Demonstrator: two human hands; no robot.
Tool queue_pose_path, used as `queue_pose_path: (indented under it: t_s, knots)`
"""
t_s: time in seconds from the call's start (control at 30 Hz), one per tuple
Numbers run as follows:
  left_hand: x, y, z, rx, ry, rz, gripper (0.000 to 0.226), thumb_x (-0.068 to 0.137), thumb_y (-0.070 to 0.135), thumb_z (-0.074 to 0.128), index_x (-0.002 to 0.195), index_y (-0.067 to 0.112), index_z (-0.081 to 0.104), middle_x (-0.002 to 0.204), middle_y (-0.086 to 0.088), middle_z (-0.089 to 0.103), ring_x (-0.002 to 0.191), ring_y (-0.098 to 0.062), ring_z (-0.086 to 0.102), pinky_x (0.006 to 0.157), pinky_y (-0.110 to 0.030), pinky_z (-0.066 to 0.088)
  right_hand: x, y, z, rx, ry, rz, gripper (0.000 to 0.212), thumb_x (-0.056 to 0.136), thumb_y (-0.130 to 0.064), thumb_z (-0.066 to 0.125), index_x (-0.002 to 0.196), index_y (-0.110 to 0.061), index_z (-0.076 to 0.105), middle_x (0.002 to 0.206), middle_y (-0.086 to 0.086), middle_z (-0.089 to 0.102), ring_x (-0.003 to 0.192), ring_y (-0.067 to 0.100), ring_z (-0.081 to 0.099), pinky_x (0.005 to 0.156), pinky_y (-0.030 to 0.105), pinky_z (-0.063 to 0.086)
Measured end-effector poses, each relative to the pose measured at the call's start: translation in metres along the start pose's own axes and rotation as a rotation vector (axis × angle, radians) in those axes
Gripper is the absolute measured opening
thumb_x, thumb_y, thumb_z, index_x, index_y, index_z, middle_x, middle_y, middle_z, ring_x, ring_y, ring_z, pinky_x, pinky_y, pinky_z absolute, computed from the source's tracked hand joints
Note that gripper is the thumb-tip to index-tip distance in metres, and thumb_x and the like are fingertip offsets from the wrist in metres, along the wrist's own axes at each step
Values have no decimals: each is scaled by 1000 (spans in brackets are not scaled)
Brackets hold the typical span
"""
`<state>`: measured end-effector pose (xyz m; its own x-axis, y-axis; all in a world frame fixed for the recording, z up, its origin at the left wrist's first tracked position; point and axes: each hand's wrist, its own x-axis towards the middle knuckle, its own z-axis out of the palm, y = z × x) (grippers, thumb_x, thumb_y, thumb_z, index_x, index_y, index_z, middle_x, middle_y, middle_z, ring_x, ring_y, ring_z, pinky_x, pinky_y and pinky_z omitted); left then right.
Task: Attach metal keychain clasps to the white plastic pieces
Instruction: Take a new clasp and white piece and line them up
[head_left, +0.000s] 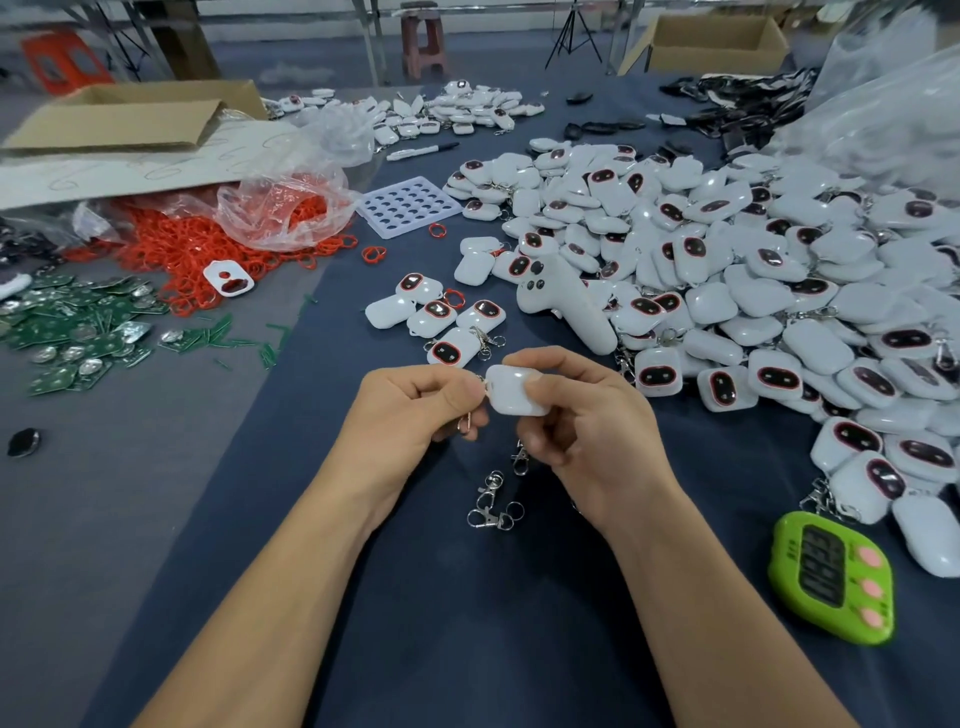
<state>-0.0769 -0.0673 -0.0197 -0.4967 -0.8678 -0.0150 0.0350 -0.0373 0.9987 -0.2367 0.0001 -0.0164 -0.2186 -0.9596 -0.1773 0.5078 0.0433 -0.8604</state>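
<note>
Left hand (415, 400): metal clasp (464, 423) — right hand (587, 415): glossy white piece (514, 392)

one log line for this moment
step: fitting clasp to white piece | left hand: pinches clasp | right hand: holds white piece | spare clasps: on cloth below hands

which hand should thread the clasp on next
Probably the left hand: it pinches the clasp at the corner of the white piece, while the right hand grips that piece.

clasp (464, 423) mostly hidden inside left hand (415, 402); timer (831, 577) digits unreadable.
</note>
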Motion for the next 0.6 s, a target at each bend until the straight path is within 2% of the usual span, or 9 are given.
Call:
queue_pose_path:
  t_s: [0.1, 0.23, 0.3, 0.37, 0.43, 0.53, 0.6]
  knots:
    - [2, -1, -3, 70, -36, 26, 13, 86, 20, 77, 73, 19, 79, 64, -5, 66, 58, -13, 54, 60, -19, 45, -1, 0, -2, 25, 23, 19, 33, 89, 7, 55, 80, -14, 80, 66, 11, 64, 39, 18, 42, 38, 20, 26]
    - [2, -7, -6, 629, 67, 232, 3, 83, 31, 76, 82, 28, 76, 64, -3, 62, 56, -13, 49, 57, -23, 40, 2, 1, -3, -32, 120, 4, 28, 90, 7, 55, 83, -9, 77, 70, 16, 67, 37, 17, 43, 37, 19, 26]
    - [-1, -11, -5, 833, 80, 316, 3, 87, 31, 77, 88, 33, 75, 69, 6, 64, 67, -15, 56, 60, -22, 41, 4, 3, -2, -119, 145, -18, 27, 91, 6, 56, 83, -10, 76, 69, 13, 69, 37, 16, 44, 36, 18, 29]
    - [-3, -13, -4, 965, 104, 382, 3, 89, 30, 75, 89, 33, 76, 71, 10, 64, 73, -12, 56, 62, -19, 41, 5, 5, 1, -191, 161, -32, 29, 91, 6, 57, 81, -14, 76, 70, 11, 71, 38, 16, 45, 36, 17, 33]
    - [-5, -13, -3, 908, 154, 373, 4, 85, 35, 72, 89, 34, 74, 69, 10, 62, 68, -10, 53, 60, -16, 40, 5, 6, 2, -193, 155, -37, 32, 92, 6, 56, 80, -16, 77, 71, 12, 71, 39, 16, 45, 37, 18, 31]
    - [-3, -11, 0, 570, 153, 243, 5, 80, 36, 72, 81, 32, 75, 59, 10, 55, 54, -7, 43, 53, -15, 36, 5, 4, 1, -65, 110, -10, 34, 94, 6, 55, 82, -16, 78, 70, 12, 69, 39, 15, 46, 38, 20, 28]
    - [-2, -9, 4, 379, 98, 166, 7, 82, 32, 73, 79, 30, 79, 59, 8, 58, 55, -6, 45, 55, -15, 39, 4, 3, 0, 26, 91, 26, 36, 95, 6, 55, 81, -16, 80, 72, 10, 70, 40, 16, 47, 37, 21, 29]
